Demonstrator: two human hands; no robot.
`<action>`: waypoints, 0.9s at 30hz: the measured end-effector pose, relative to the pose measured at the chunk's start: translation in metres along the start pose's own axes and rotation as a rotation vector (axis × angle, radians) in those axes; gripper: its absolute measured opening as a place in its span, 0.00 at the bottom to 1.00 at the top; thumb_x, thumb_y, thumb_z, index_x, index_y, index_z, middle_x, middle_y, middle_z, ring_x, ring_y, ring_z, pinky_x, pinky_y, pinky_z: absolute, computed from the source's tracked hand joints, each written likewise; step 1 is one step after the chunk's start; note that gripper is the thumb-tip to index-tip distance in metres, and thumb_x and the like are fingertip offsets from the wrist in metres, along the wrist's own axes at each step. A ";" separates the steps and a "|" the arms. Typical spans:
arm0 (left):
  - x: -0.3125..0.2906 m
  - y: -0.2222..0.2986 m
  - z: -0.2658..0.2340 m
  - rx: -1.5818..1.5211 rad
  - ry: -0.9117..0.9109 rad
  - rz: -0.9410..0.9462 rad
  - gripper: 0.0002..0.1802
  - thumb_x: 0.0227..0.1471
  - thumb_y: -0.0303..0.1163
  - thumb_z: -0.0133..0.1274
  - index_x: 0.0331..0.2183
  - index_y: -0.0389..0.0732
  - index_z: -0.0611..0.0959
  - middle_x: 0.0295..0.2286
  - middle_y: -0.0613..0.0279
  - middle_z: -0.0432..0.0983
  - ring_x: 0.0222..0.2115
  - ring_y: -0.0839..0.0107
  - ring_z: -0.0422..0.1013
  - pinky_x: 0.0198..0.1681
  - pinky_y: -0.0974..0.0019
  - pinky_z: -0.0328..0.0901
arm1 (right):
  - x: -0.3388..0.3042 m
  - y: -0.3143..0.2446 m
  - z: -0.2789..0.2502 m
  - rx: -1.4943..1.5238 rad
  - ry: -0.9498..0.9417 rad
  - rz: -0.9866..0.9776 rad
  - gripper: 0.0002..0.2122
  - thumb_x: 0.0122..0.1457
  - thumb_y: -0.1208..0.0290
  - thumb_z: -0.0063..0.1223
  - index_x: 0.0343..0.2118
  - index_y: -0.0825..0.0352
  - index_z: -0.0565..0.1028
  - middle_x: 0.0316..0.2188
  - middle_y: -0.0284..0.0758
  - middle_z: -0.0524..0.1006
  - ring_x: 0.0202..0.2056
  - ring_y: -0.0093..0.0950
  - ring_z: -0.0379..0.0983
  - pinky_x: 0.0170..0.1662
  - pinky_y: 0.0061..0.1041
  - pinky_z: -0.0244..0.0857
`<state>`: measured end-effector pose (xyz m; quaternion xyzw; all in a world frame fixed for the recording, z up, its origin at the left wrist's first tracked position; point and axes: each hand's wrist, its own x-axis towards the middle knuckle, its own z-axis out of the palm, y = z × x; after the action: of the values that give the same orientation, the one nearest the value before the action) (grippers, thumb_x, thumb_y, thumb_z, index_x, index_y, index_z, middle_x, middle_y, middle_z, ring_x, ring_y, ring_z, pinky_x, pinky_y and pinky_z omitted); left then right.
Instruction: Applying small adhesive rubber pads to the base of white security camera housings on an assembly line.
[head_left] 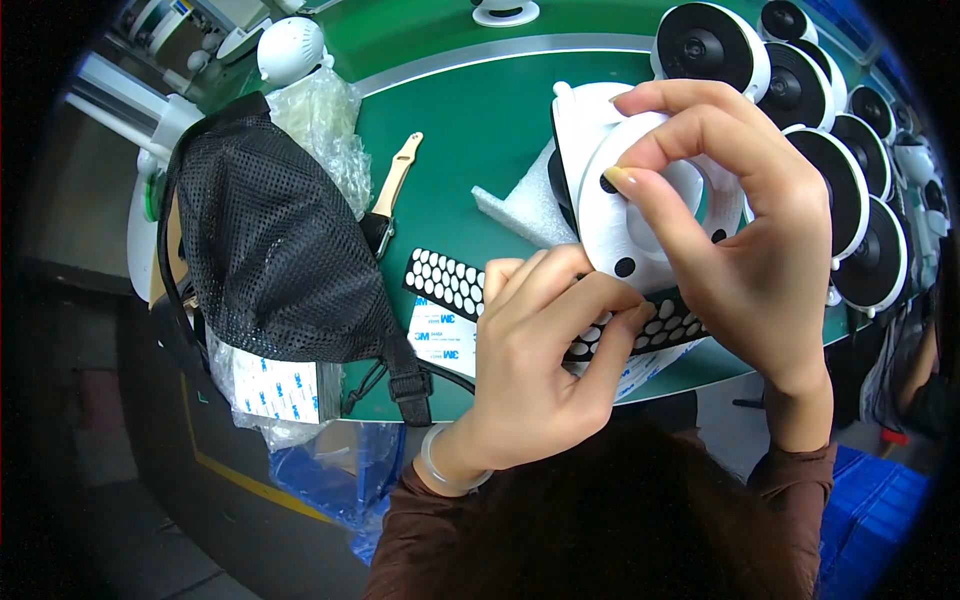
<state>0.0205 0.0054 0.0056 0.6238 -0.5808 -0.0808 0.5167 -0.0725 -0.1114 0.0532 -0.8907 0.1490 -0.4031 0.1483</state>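
A white ring-shaped base point(600, 235) with a wide central opening and round black pads rests tilted on a white foam piece point(535, 205). My right hand point(745, 205) is closed at its rim, thumb and index finger pinching beside a black pad point(608, 181). Whether a small pad sits between those fingertips is hidden. Just below the base, my left hand point(550, 350) is closed, its thumb and index finger pinched on a black sheet of white oval pads point(447, 281). White backing sheets with blue print point(440, 338) lie under that sheet.
A black mesh bag point(280, 230) with a strap lies at the left, by bubble wrap point(325, 120) and a beige-strapped watch point(400, 175). Several white round units with black faces point(705, 50) crowd the right side. Blue crates point(870, 520) stand below the table edge.
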 end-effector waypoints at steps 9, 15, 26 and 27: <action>-0.018 0.013 -0.019 0.050 0.017 -0.064 0.08 0.30 0.21 0.57 0.22 0.38 0.80 0.41 0.53 0.68 0.22 0.71 0.60 0.32 0.70 0.57 | -0.019 0.004 -0.045 -0.007 0.018 -0.088 0.08 0.52 0.83 0.45 0.35 0.70 0.71 0.38 0.42 0.74 0.42 0.32 0.71 0.45 0.31 0.64; -0.021 0.014 -0.023 -0.012 0.138 -0.012 0.11 0.27 0.19 0.56 0.22 0.40 0.80 0.31 0.60 0.72 0.21 0.72 0.60 0.30 0.70 0.55 | -0.040 -0.018 -0.059 0.113 -0.348 0.120 0.10 0.38 0.70 0.59 0.25 0.67 0.77 0.30 0.36 0.74 0.30 0.28 0.69 0.32 0.23 0.60; -0.007 0.024 -0.019 0.118 -0.007 0.092 0.09 0.27 0.20 0.53 0.21 0.35 0.80 0.19 0.60 0.73 0.19 0.71 0.61 0.29 0.69 0.51 | -0.051 -0.007 -0.049 0.258 -0.329 0.132 0.10 0.37 0.80 0.59 0.27 0.67 0.75 0.24 0.34 0.73 0.26 0.27 0.68 0.28 0.21 0.61; -0.008 0.026 -0.017 0.121 -0.006 0.093 0.09 0.27 0.20 0.53 0.21 0.35 0.80 0.19 0.60 0.73 0.19 0.71 0.61 0.29 0.69 0.51 | -0.051 -0.007 -0.049 0.260 -0.328 0.129 0.10 0.37 0.80 0.59 0.27 0.67 0.75 0.24 0.34 0.73 0.26 0.27 0.68 0.28 0.21 0.61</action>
<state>0.0135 0.0265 0.0284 0.6261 -0.6143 -0.0233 0.4796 -0.1409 -0.0930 0.0526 -0.9063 0.1263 -0.2583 0.3098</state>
